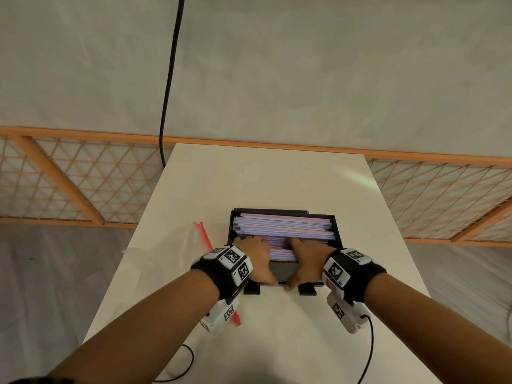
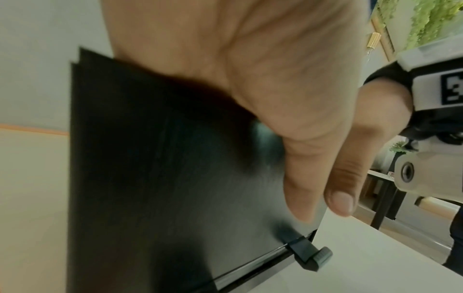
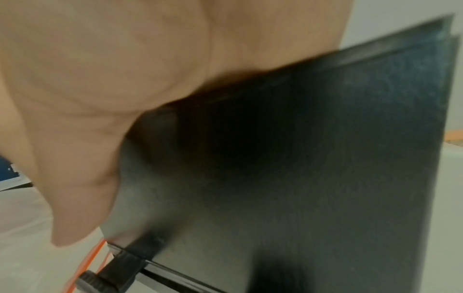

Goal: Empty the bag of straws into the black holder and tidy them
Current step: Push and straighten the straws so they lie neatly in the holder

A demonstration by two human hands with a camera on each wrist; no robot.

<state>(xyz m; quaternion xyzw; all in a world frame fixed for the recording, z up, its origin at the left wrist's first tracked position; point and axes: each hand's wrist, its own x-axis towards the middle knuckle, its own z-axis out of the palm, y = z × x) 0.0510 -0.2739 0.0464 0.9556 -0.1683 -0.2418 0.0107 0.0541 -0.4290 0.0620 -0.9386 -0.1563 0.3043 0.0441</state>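
Observation:
The black holder (image 1: 282, 270) stands mid-table, packed with pink-and-blue striped straws (image 1: 285, 227) lying left to right. My left hand (image 1: 256, 254) and right hand (image 1: 307, 253) reach over its front rim side by side. Their fingers lie on the nearest straws and the thumbs point down the front wall. In the left wrist view my left hand (image 2: 275, 83) rests against the holder (image 2: 162, 178) beside my right thumb (image 2: 350, 172). The right wrist view shows my right hand (image 3: 100, 89) on the holder (image 3: 313, 168). The emptied clear bag (image 1: 169, 245) lies flat to the left.
The bag's red zip strip (image 1: 203, 234) runs along the holder's left side. A black cable (image 1: 169, 79) hangs down at the white table's (image 1: 277, 178) far left corner. A wooden lattice rail (image 1: 83, 176) stands behind the table. Wrist-camera cables (image 1: 370, 347) trail over the near edge.

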